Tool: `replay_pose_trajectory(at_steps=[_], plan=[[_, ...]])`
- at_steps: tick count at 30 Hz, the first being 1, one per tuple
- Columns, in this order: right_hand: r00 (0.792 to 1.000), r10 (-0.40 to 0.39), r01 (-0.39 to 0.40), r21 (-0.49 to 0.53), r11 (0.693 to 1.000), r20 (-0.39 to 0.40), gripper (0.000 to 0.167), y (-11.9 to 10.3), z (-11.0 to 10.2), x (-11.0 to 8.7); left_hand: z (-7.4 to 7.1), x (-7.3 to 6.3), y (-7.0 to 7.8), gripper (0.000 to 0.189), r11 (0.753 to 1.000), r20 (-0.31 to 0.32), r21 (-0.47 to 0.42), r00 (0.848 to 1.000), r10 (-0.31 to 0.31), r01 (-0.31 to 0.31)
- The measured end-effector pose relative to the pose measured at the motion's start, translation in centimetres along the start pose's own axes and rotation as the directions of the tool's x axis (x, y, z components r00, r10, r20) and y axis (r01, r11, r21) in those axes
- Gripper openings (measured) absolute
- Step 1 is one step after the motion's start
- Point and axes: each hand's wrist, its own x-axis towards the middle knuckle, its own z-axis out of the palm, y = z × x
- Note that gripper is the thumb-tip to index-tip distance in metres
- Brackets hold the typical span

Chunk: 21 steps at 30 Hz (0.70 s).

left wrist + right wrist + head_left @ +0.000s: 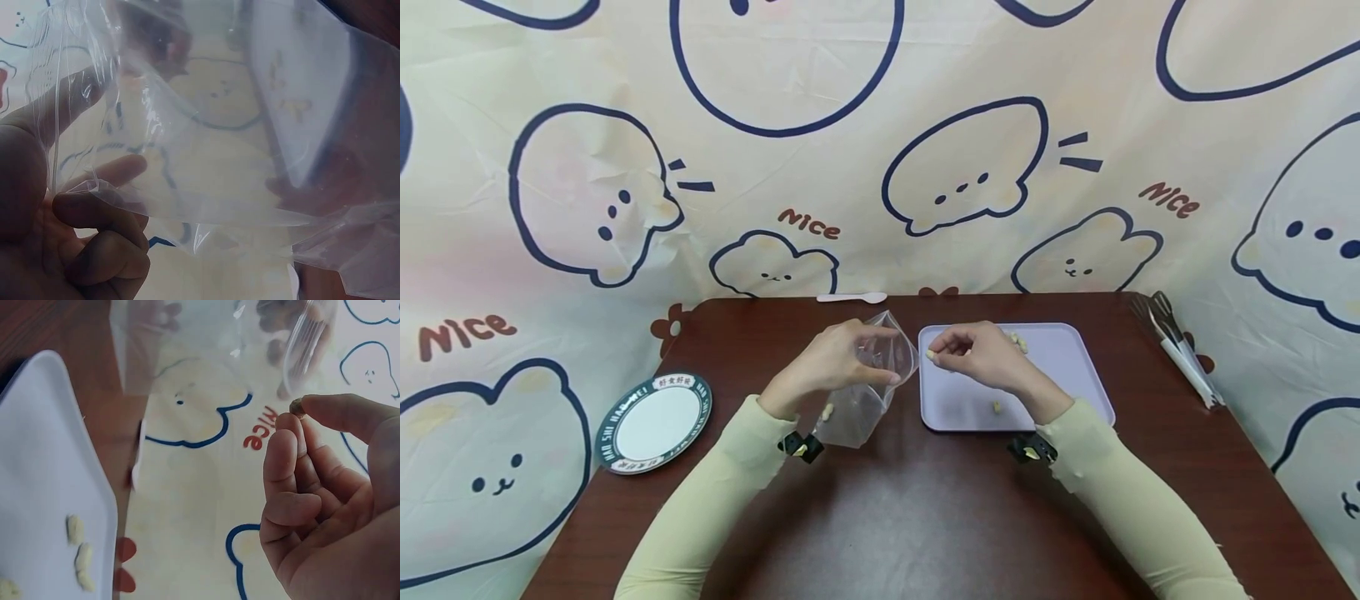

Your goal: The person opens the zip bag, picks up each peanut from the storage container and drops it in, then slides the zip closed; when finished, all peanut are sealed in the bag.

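Note:
My left hand [835, 360] grips a clear zip-top plastic bag [859, 421] near its mouth, the index finger and thumb spread apart along the opening. Low inside the bag shows a small pale piece [827, 412]. Between thumb and fingertips, my right hand [988, 360] pinches another small piece [297, 408], just right of the bag mouth in the head view. Beneath that hand is a pale lilac tray [953, 408]. Pale, knobbly pieces [1018, 342] lie toward its back, partly hidden by the hand, and a yellowish bit [997, 407] lies near its front.
On the left edge of the brown table [880, 517] sits a white plate [655, 423] with a green patterned rim. A white spoon [852, 297] lies along the back edge. Utensils with white handles [1187, 367], one a fork, rest at the right edge. A cartoon-printed cloth hangs behind.

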Motion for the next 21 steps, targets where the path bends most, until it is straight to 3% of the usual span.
replay_pose_trajectory(at_steps=[12,21], plan=[[0.997,-0.078,0.078,-0.006,0.997,0.012,0.008,-1.3,1.2,0.4,0.2,0.0,0.3,0.07,1.0,0.016,0.002,1.0,-0.002,0.002],[0.997,-0.07,0.071,-0.045,0.996,0.021,0.009,-2.3,1.9,0.6,0.3,0.0,0.3,0.069,1.0,0.015,0.017,1.0,0.024,-0.024]])
